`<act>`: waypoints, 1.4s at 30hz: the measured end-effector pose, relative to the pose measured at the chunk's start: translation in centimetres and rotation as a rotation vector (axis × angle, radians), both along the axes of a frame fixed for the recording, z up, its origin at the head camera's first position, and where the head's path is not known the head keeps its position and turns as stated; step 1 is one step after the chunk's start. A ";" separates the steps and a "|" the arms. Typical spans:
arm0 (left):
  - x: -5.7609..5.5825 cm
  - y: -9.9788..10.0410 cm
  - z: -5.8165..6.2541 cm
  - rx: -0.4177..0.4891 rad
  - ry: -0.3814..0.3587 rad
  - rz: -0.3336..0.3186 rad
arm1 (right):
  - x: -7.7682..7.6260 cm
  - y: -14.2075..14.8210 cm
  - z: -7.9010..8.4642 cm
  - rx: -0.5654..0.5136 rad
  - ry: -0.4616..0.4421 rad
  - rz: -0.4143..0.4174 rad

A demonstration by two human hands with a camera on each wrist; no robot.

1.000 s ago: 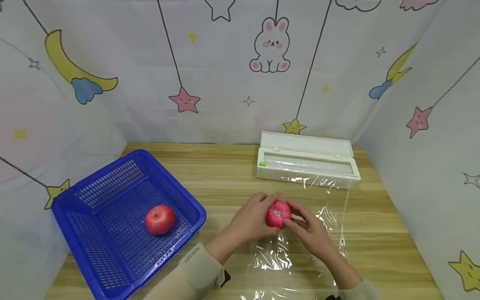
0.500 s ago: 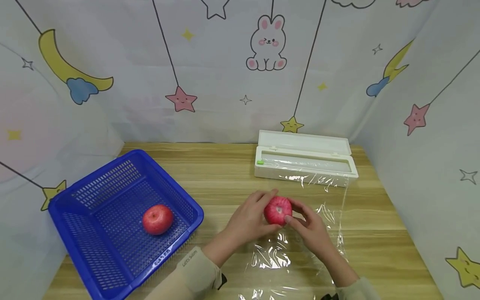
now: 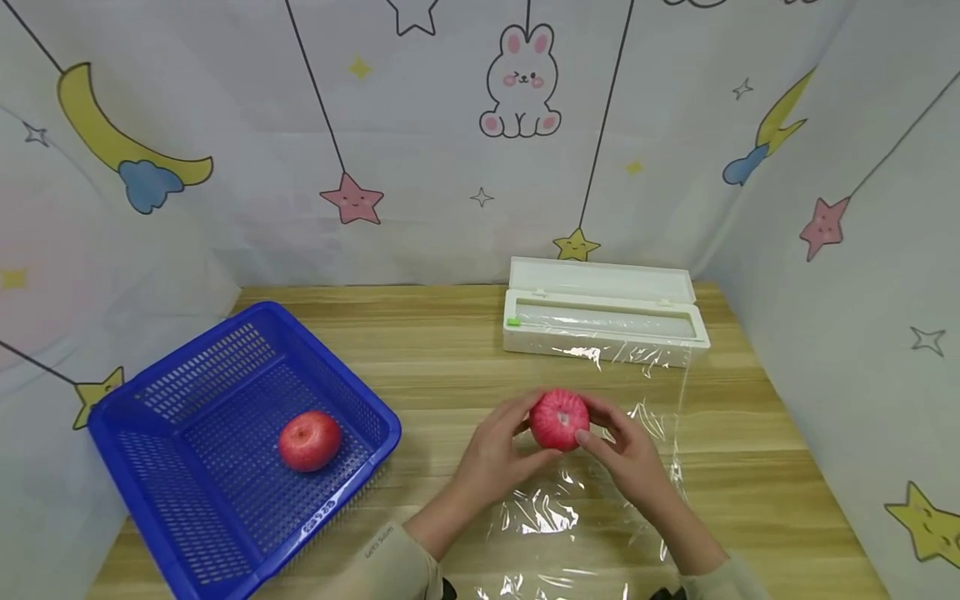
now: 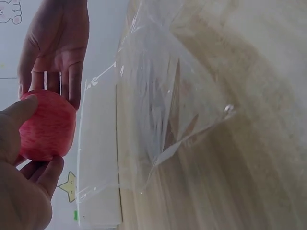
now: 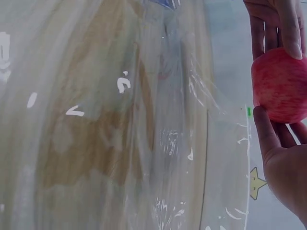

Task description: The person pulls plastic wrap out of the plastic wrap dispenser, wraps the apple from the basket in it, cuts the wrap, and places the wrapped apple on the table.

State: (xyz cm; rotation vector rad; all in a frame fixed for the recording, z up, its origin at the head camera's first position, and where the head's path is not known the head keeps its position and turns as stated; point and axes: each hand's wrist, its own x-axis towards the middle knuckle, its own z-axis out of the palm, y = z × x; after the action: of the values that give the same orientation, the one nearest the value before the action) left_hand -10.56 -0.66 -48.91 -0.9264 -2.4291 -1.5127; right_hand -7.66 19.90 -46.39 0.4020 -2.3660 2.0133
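A red apple (image 3: 559,420) is held between both hands, its pale dimpled end facing up in the head view. From the left, my left hand (image 3: 491,450) grips it with thumb and fingers curved along its side. My right hand (image 3: 628,454) holds its right side, thumb on the near face. Both wrist views show the apple (image 4: 48,125) raised above the table. Beneath the hands lies clear plastic film (image 3: 547,512), drawn from a white dispenser box (image 3: 600,342) with its lid up. The film (image 5: 168,139) looks wrinkled and shiny.
On the left stands a blue perforated basket (image 3: 330,354) with a second red apple (image 3: 310,441) inside. The wooden table (image 3: 420,333) meets a printed curtain (image 3: 420,242) behind the dispenser, and curtain also hangs at both sides.
The whole head view has drifted slightly left. Both hands still hold the apple, which sits a little higher and looks slightly larger; more of its left side shows past the left fingers.
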 end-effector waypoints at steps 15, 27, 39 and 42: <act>1.0 2.5 -1.7 -0.149 -0.095 -0.078 | 0.4 5.8 -3.4 0.176 -0.001 0.189; 2.7 4.8 -3.3 -0.291 -0.119 -0.104 | 1.9 8.7 -4.4 0.237 -0.111 0.294; 3.3 5.1 -4.3 -0.292 -0.122 -0.117 | 3.1 7.8 -2.0 0.254 -0.086 0.300; 3.4 5.1 -4.5 -0.271 -0.122 -0.126 | 3.2 7.8 -2.1 0.255 -0.078 0.296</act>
State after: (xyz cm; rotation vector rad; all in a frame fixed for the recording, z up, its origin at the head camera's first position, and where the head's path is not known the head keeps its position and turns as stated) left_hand -7.20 4.43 -53.37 -1.0841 -2.7626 -1.3333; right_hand -4.47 27.71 -48.54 0.7327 -2.7668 1.8601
